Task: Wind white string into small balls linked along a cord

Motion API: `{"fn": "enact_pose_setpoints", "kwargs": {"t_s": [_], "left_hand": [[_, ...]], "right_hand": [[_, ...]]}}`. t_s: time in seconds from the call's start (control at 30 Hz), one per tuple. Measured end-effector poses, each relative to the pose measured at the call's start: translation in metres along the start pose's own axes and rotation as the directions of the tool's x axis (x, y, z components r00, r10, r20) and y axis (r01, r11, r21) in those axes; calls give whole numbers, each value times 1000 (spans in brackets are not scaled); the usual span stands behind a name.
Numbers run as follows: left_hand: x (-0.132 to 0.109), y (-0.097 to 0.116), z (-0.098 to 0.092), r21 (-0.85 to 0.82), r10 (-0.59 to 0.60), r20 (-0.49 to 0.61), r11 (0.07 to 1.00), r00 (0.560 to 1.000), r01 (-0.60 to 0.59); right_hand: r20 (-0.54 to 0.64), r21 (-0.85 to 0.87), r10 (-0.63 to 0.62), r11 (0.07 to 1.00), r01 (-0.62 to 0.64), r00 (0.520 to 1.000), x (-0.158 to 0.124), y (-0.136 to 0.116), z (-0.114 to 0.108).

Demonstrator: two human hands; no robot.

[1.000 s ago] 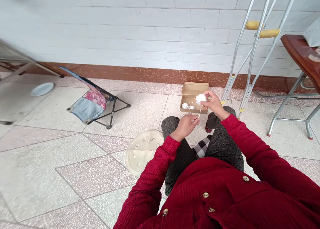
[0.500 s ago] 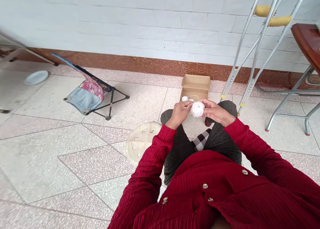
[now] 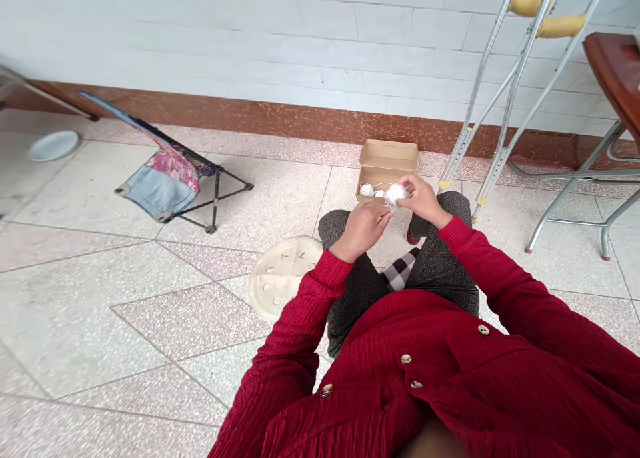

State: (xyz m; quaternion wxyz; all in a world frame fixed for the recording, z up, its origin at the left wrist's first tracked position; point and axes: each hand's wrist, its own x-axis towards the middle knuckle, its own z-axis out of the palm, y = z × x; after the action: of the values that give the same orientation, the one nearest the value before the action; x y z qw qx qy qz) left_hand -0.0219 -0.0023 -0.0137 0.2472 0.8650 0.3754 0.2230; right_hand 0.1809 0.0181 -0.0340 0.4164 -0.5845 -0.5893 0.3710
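Note:
A white ball of yarn [image 3: 397, 194] is held up in front of my knees, over the near edge of an open cardboard box [image 3: 388, 155]. My right hand [image 3: 421, 199] grips the ball from its right side with curled fingers. Just below and to the left of it, my left hand [image 3: 364, 230] is closed, its fingertips pinching a white strand that runs at the ball's underside. Inside the box lie smaller white yarn balls [image 3: 367, 189], partly hidden by the held ball and my hands.
A round beige cover with holes [image 3: 285, 271] lies on the tiled floor beside my left knee. Further left stand a folding chair [image 3: 165, 181] and a pale plate [image 3: 54, 145]. Metal crutches [image 3: 493, 118] lean at the wall, near a brown-seated chair [image 3: 613, 78].
The yarn ball has shifted up against the box in my right hand. My left hand has moved down off the ball's side. The whole view has tilted slightly.

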Motion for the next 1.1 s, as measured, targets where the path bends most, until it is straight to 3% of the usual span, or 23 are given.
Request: {"fn": "enact_pose_setpoints", "kwargs": {"t_s": [0.07,0.17,0.23,0.3,0.4,0.5,0.63,0.77,0.87,0.97,1.1], "left_hand": [[6,-3,-12,61,45,-9,997,999,-45],[10,-7,-24,19,94,13,995,995,-95],[10,-10,-23,-87,88,-8,992,996,-89],[9,-13,-17,-205,43,-54,977,998,-53],[6,-19,0,-320,-66,-64,947,996,42],[1,-22,19,-338,-168,-13,928,986,154],[-8,-18,33,-343,-135,57,928,989,147],[-9,-9,27,-216,-61,73,973,995,75],[-1,-5,9,-91,37,-1,995,999,-37],[10,-6,-14,18,81,-57,997,995,-80],[17,-13,-28,-22,75,-38,997,996,-76]], "right_hand": [[179,100,94,989,-113,979,-15,7,4],[444,328,179,879,-345,878,-40,2,2],[544,440,149,788,-431,826,-52,-9,-4],[566,534,94,715,-451,819,-58,-23,-10],[510,625,35,671,-398,859,-58,-43,-16],[415,641,16,704,-305,910,-48,-57,-18],[224,588,63,787,-186,973,-19,-57,-23],[-58,310,22,951,-3,998,6,-30,-24],[-118,27,-27,999,30,993,3,-5,-13],[75,121,57,990,-66,996,-19,5,1],[443,448,183,802,-394,877,-48,-12,3]]}}
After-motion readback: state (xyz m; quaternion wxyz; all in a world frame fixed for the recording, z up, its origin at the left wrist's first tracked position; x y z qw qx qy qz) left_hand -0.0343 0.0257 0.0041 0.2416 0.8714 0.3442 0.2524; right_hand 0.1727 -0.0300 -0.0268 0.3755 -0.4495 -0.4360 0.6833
